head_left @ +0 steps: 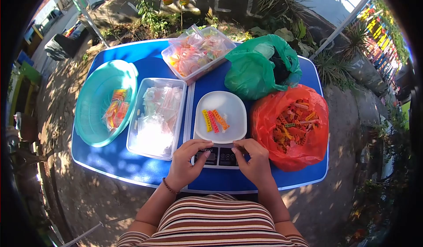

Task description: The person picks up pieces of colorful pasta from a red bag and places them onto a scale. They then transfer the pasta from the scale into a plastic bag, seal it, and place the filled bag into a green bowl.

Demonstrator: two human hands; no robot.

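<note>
A white plate-like pan (pixel 220 100) sits on a digital kitchen scale (pixel 224 162). Yellow, pink and orange spiral snack pieces (pixel 213 121) lie in the pan, with a bit of clear plastic by the orange one. At the pan's near-left rim is my left hand (pixel 187 161), fingertips by the edge and thumb apart, lower down beside the scale's display. My right hand (pixel 255 161) mirrors it at the near-right rim, finger and thumb separated near the buttons. Whether the fingertips press on the rim is hard to make out.
To the right stand a red plastic bag (pixel 260 130) of colourful spirals and a green plastic bag (pixel 246 72). On the left are a turquoise basket (pixel 90 106) with filled packets and a clear tub (pixel 180 114) of plastic bags. Another tub (pixel 202 75) with packets stands behind.
</note>
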